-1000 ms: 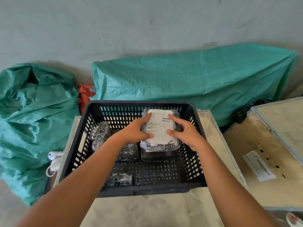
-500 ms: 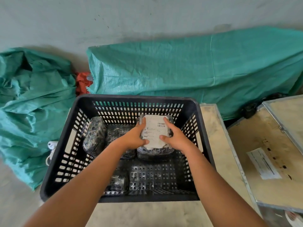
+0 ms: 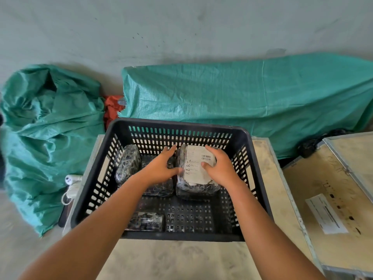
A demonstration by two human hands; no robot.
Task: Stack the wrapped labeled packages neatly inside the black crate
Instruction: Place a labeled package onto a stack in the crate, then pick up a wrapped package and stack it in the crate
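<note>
Inside the black crate (image 3: 248,158), the right hand (image 3: 219,167) gripped the labeled package (image 3: 196,170); the left hand (image 3: 159,167) lay open against its side.

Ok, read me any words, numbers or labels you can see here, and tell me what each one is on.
White label on the wrapped package in the black crate: a barcode and lines of print, too small to read.
Paper sheet on the wooden case: printed lines, too blurred to read.
White object beside the crate: a small dark mark, unreadable.
Nothing else carries text.
</note>
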